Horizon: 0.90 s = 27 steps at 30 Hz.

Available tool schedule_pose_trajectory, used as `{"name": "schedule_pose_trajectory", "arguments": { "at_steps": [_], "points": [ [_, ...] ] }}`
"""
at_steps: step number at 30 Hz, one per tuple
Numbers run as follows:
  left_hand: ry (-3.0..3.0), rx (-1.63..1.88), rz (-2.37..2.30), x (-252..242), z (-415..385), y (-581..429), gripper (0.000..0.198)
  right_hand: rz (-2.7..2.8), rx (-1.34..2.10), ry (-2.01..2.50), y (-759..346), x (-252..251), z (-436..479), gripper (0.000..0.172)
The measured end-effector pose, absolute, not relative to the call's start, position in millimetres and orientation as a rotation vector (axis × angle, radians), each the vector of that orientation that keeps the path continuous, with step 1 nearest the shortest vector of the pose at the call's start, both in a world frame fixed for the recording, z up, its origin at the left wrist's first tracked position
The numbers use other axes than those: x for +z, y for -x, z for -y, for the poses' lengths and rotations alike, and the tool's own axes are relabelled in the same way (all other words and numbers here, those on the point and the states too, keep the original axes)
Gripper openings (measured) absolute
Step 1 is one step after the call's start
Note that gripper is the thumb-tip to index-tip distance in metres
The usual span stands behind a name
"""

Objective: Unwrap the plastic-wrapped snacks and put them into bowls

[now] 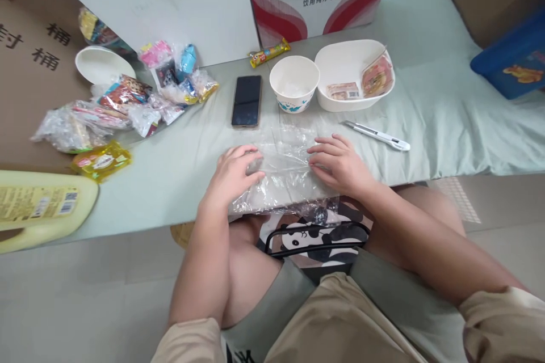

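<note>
A clear plastic bag [284,164] lies flat on the pale green cloth [179,170] at the near edge, partly hanging over it. My left hand [233,173] rests on the bag's left side, fingers stretched flat and close together. My right hand [338,161] presses the bag's right side with its fingers spread and pointing left. Neither hand grips anything. Beyond the bag stand a black phone [246,100] and a white paper cup [294,83].
A white bowl [340,62] with wrapped snacks stands behind right, a utility knife [377,135] beside it. Several snack packets [128,103] lie at the left with a white lid [102,63]. A yellow jug [40,207] lies at far left, boxes behind, a blue bin [513,62] right.
</note>
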<state>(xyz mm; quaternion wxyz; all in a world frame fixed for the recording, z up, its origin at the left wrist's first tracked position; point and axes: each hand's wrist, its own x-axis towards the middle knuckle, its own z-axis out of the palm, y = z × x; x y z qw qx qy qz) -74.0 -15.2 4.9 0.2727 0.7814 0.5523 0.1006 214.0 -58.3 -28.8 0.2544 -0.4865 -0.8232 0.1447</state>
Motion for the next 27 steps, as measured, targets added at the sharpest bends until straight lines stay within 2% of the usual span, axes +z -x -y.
{"name": "schedule_pose_trajectory", "arguments": {
  "at_steps": [2, 4, 7, 10, 15, 18, 19, 22, 25, 27],
  "points": [
    [-2.109, 0.348, -1.442, 8, 16, 75, 0.012, 2.22, 0.486, 1.292, -216, -17, 63, 0.027],
    [-2.002, 0.442, -1.382, 14, 19, 80, 0.014, 2.158, 0.697, 1.295, -221, -3, 70, 0.026],
    [-1.664, 0.51, -1.293, 22, 22, 88, 0.019, 1.903, 1.212, 1.271, -234, 16, 76, 0.024],
    [-1.348, 0.615, -1.255, 22, 16, 89, 0.023, 1.75, 1.6, 1.201, -249, 21, 70, 0.032],
    [-1.088, 0.509, -1.19, 17, 0, 71, 0.029, 1.575, 1.438, 1.21, -248, 5, 39, 0.033],
    [-1.064, 0.399, -1.112, 18, -4, 59, 0.036, 1.645, 1.722, 1.025, -227, 0, 28, 0.043],
    [-1.061, 0.393, -1.083, 18, -4, 56, 0.04, 1.725, 1.841, 0.947, -219, 0, 26, 0.042],
    [-0.975, 0.567, -1.031, 16, -6, 52, 0.055, 1.79, 1.997, 0.816, -200, 0, 29, 0.024],
    [-0.792, 0.849, -1.015, 9, -6, 44, 0.073, 1.496, 1.819, 0.943, -191, -2, 35, 0.028],
    [-0.74, 0.865, -0.959, 2, -2, 33, 0.077, 1.285, 1.658, 1.093, -189, -5, 36, 0.031]
  ]
}}
